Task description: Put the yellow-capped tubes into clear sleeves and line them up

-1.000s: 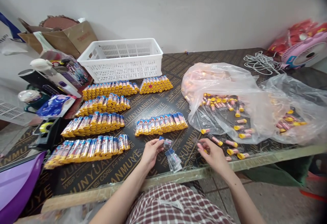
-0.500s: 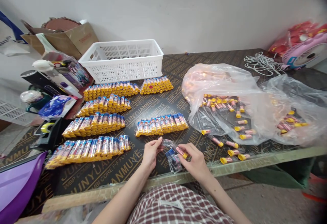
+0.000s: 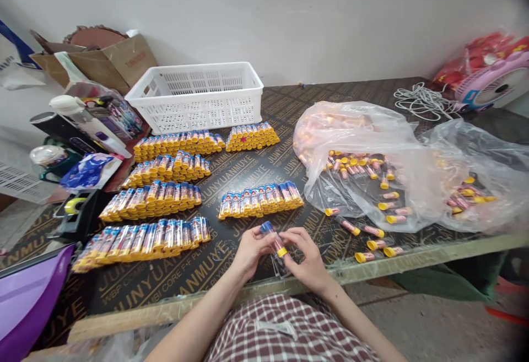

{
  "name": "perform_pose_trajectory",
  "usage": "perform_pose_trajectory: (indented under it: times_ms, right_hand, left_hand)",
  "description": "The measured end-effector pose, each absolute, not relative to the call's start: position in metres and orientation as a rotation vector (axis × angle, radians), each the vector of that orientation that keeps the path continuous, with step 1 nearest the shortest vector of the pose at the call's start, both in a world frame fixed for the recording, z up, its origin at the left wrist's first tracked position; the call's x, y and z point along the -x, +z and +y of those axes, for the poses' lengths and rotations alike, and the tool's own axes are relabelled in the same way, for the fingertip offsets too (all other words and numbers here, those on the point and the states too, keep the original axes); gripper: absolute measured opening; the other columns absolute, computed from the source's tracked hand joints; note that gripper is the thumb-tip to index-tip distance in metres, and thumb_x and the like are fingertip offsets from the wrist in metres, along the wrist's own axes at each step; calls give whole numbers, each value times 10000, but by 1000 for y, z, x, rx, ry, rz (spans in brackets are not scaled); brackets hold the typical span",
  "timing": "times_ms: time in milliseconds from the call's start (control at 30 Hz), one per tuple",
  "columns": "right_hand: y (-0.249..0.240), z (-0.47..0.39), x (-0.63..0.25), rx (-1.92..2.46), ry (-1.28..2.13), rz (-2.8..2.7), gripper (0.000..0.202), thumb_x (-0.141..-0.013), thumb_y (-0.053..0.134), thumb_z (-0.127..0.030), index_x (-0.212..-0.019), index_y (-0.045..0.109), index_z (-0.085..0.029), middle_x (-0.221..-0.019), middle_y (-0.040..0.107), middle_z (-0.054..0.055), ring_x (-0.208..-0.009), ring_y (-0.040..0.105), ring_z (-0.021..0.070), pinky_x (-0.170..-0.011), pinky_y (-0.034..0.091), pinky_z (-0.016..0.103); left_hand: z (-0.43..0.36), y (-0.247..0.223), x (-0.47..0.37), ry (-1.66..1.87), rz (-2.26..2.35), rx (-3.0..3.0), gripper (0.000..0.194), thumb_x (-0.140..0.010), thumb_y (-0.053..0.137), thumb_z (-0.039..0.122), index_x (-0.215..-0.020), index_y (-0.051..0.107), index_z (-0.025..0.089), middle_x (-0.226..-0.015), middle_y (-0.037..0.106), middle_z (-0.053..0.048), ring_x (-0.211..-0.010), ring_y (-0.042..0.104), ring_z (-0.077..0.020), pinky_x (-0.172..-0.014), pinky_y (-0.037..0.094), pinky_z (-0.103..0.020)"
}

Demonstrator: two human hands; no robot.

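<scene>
A small tube [image 3: 276, 242] with a yellow cap sits between my hands, now inside a clear sleeve with a blue printed end. My left hand [image 3: 252, 249] pinches its upper blue end between thumb and fingers. The thumb and fingers of my right hand [image 3: 308, 257] are curled round the yellow-capped lower end. Beneath them, partly hidden, a small pile of flat clear sleeves [image 3: 281, 268] lies near the table edge. Just beyond my hands stands a row of sleeved tubes [image 3: 260, 199] with blue ends and yellow caps.
Several stacks of sleeved tubes [image 3: 142, 243] line the left side. Behind them is a white basket [image 3: 198, 111]. Loose tubes [image 3: 374, 231] lie at right by an open plastic bag [image 3: 359, 114]. A tape dispenser [image 3: 80, 216], a cable [image 3: 421, 103] and a pink fan [image 3: 491, 86] stand around.
The clear sleeve, earlier stretched from my left fingers to the tube in my right hand, now surrounds the tube. My hands have come closer together.
</scene>
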State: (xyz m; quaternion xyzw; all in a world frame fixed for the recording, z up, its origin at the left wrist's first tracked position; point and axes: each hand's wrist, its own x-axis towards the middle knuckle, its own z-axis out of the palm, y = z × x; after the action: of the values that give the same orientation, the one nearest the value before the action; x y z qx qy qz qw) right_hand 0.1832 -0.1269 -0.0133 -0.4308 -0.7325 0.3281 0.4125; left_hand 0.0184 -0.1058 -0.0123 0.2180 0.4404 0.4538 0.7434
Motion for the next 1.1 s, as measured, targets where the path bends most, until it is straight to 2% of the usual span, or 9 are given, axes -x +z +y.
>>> perform_pose_trajectory:
  times_ms: [100,167,200,367,700,833,1000,1067,1100]
  right_hand:
    - [-14,-123,-184,1079,714,-1858,713,-658,537,-46,-1323,392,-256,-1332,387,104,-1243,405,267,-1022,389,461]
    - [-12,-121,-185,1023,790,-1882,790,-635,527,-41,-1368,323,-254,-1449,264,97,-1325,311,287,-1056,353,479]
    - [-11,-120,-186,986,855,-1895,815,-625,516,-35,-1381,301,-251,-1464,254,92,-1333,307,284,-1059,356,470]
    - [-12,-121,-186,908,1066,-1864,869,-584,496,-13,-1391,279,-250,-1369,425,81,-1237,462,238,-1039,408,397]
    - [-15,-122,-183,862,1070,-1777,889,-569,503,-8,-1393,280,-252,-1380,430,86,-1230,476,245,-1022,431,393]
    - [-10,-122,-180,854,1074,-1796,878,-604,519,-22,-1407,248,-252,-1394,421,93,-1238,471,238,-1026,422,392]
    - [-7,-111,-199,1010,1006,-1860,890,-688,682,-221,-1430,192,-253,-1474,277,110,-1250,437,264,-1057,358,456]
    - [-12,-102,-216,1174,840,-1766,820,-733,676,-307,-1418,228,-255,-1434,337,111,-1212,461,264,-1039,359,482]
    - [-15,-96,-225,1253,751,-1705,764,-764,650,-331,-1410,248,-254,-1399,384,112,-1182,482,260,-1018,376,485]
  left_hand:
    - [-112,-9,-22,925,934,-555,378,-633,781,371,-845,666,80,-741,681,-68,-604,604,-109,-593,488,-220]
    - [-115,-7,-24,892,922,-593,367,-669,746,408,-820,675,81,-707,669,-59,-576,584,-103,-575,480,-221]
    - [-115,-5,-25,872,909,-608,365,-670,743,412,-815,676,83,-692,663,-53,-567,577,-104,-569,478,-225]
    - [-115,-2,-27,847,874,-619,363,-636,770,393,-813,674,92,-682,651,-40,-557,570,-110,-543,461,-223]
    - [-117,0,-27,843,897,-622,412,-626,770,418,-825,661,74,-684,640,-50,-551,571,-113,-545,466,-232]
    - [-119,1,-29,840,899,-628,408,-629,757,441,-810,656,90,-686,650,-52,-550,578,-122,-547,465,-242]
    - [-100,11,-6,957,1153,-816,392,-588,755,481,-684,628,122,-591,635,-29,-480,539,-117,-495,410,-227]
    - [-81,15,14,1090,1397,-972,385,-578,754,484,-676,616,138,-534,606,-4,-461,513,-115,-486,387,-224]
    - [-70,16,26,1161,1532,-1049,396,-577,753,482,-742,626,146,-515,586,17,-462,505,-117,-490,377,-223]
